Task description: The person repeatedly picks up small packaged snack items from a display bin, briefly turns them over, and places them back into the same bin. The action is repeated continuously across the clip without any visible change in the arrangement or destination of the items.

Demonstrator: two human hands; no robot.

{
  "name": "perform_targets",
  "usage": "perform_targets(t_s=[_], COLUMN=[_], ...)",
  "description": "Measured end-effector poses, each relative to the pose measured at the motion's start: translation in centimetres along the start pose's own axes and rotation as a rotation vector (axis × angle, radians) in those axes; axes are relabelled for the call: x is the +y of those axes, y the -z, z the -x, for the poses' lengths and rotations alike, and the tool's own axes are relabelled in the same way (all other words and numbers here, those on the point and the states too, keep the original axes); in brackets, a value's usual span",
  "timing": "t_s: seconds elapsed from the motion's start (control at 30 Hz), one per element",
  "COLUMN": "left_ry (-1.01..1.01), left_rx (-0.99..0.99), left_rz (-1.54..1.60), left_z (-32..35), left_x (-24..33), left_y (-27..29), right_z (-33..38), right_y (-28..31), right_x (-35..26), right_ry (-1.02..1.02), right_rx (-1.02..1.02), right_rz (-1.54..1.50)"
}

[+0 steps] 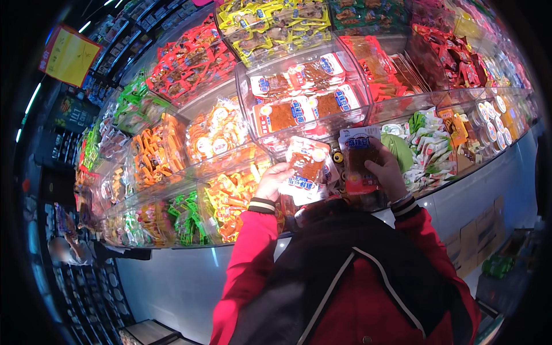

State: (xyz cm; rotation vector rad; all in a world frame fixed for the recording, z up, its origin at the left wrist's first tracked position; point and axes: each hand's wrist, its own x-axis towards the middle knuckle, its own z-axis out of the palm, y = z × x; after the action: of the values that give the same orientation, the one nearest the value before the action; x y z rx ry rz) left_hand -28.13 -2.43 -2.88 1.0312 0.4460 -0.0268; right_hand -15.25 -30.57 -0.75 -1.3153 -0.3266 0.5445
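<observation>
My left hand is closed on the left edge of a small bunch of flat snack packets, white with a brown window and blue and red print. To its right, my right hand grips a single similar packet, thumb across its front; this one looks darker, in shade. Just beyond both hands stands a clear plastic bin of matching white-and-brown packets lying in rows. A round green thing shows behind my right hand, partly covered by it.
Tiered clear bins of wrapped snacks surround the hands: red packets, yellow packets, orange packets and green-and-white packets. A yellow sign hangs at the upper left. Cardboard leans against the counter's pale front at right. Another person is at far left.
</observation>
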Motion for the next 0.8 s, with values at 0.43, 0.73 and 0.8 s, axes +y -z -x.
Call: perform_targets(t_s=[0.43,0.73,0.8], left_ry=[-0.101,-0.168,-0.200], left_rx=[-0.262,0.023,0.047], left_rz=[0.255,0.158,0.141], left_z=[0.4,0.8,1.1], left_x=[0.3,-0.9,-0.8], left_y=[-4.9,-6.8,-7.2], right_z=[-0.6,0.2,0.2], right_y=[-4.5,-4.8,-4.2], right_x=[0.9,1.1,1.7], right_ry=[0.065,0.100,0.024], right_rx=[-0.232,-0.234,-0.287], right_rz=[-0.069,-0.213,-0.325])
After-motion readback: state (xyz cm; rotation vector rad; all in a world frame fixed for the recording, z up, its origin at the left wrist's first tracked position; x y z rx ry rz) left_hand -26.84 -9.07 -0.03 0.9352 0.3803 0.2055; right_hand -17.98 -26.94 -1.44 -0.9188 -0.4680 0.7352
